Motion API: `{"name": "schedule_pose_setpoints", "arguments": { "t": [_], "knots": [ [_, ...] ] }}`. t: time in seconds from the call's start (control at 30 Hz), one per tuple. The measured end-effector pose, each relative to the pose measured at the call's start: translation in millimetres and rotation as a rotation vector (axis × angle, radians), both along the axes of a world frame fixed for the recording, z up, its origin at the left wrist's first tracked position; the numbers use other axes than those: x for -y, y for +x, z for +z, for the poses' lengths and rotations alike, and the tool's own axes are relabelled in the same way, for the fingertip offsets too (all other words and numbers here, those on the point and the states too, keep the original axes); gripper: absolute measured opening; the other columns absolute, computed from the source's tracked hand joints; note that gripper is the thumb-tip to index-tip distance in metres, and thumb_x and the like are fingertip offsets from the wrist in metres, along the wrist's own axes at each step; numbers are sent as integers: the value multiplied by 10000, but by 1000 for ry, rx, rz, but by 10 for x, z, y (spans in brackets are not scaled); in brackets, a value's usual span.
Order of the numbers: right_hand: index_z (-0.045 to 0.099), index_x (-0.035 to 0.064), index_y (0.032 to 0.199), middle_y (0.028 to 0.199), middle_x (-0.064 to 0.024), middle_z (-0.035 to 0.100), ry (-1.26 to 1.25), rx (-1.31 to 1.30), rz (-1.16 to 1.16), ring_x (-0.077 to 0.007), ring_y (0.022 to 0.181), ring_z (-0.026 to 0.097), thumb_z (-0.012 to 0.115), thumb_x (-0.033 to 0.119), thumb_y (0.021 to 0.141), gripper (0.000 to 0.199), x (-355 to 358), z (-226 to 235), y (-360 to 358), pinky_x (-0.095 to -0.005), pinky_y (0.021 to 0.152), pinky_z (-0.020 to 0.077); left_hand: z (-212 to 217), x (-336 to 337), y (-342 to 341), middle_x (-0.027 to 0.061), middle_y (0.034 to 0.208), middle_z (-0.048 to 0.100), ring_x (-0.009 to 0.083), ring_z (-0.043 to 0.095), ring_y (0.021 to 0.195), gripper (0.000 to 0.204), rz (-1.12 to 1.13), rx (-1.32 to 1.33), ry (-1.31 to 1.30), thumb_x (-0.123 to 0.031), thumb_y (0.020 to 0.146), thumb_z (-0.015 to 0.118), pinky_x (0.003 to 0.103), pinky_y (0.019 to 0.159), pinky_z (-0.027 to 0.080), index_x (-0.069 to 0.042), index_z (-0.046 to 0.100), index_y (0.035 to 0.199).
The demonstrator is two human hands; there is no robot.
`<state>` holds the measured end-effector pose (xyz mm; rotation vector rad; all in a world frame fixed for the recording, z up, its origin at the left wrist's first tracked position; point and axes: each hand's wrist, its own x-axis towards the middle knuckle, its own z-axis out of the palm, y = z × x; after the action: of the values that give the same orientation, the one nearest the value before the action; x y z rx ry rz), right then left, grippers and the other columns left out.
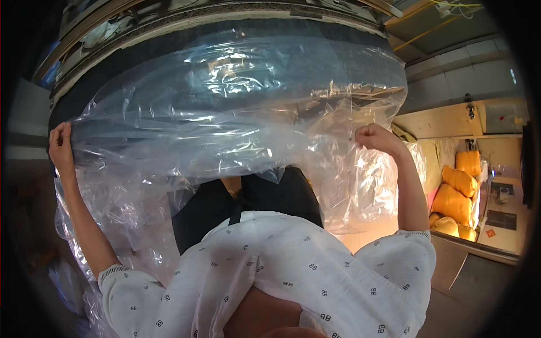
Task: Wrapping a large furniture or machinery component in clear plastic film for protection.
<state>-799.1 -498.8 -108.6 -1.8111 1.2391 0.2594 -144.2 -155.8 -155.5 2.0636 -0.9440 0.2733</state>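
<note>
A large sheet of clear plastic film [225, 132] spreads over a dark work surface [197, 42] and hangs down in front of my body. Its folds are crinkled and shiny. At the far left, my left hand [61, 143] pinches the edge of the film. On the right side, my right hand [373, 138] is closed with the fingers pressed together on the film. Between both hands the film runs in long, loose creases. More film gathers in a heap below, around my legs.
A ledge with clutter [186, 23] runs along the back of the work surface. To the right, several orange sacks [453, 186] are piled beyond a wooden board [442, 123]. More crumpled plastic [65, 281] lies at the lower left.
</note>
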Motion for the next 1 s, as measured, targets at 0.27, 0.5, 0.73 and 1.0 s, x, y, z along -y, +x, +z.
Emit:
{"name": "schedule_pose_setpoints", "arguments": {
  "t": [0.27,0.5,0.73,1.0],
  "knots": [
    [559,46,1035,1014,-140,568,-1173,229,390,-321,955,539,514,207,801,288,404,314,1634,-364,794,449,196,77,-142,29,888,583,106,529,870,209,-19,24,79,-181,870,572,214,809,392,-4,610,976],
    [389,-50,1255,1336,-185,370,-1243,209,385,-340,1248,315,465,393,870,593,-121,-286,1460,-430,1019,255,671,-671,-215,6,934,579,91,508,869,223,8,-157,39,-180,883,552,222,796,389,-30,603,1040],
    [463,-41,1192,1234,-177,486,-1271,335,356,-330,1153,439,509,278,861,462,40,-260,1320,-381,960,355,992,-1047,-495,11,970,581,81,510,876,208,58,-136,-50,-142,889,536,209,786,394,-7,604,1032],
    [612,88,957,965,-101,596,-1067,448,127,-268,930,555,570,246,812,218,609,-167,1335,-376,792,431,1123,-1270,-1333,17,942,585,92,516,850,185,233,-216,-79,-146,879,543,212,748,407,-25,602,1007]
  ]
}}
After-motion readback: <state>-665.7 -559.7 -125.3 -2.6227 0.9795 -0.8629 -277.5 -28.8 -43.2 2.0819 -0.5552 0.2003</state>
